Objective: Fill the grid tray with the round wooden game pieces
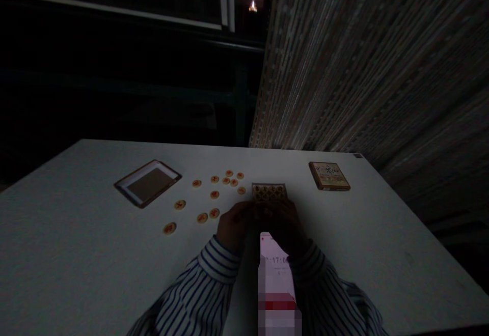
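Observation:
A small tray [280, 185] holds rows of round Chinese chess pieces [268, 190] with dark marks. Over its near edge my left hand [236, 223] and my right hand [287, 222] come together, fingers bent inward and closed. Deep shadow covers the fingertips, so what they hold, if anything, is hidden. Left of the tray, several loose chess pieces with red marks [214, 194] lie scattered on the white table [114, 264]. Two of them [208, 216] lie close to my left hand.
At the left lies a shallow, brown-edged box part [155, 183]. A closed box with a printed top [330, 175] sits at the right. Below my hands is a lit phone [273, 254] showing a timer. A string curtain [324, 71] hangs behind the table's far edge.

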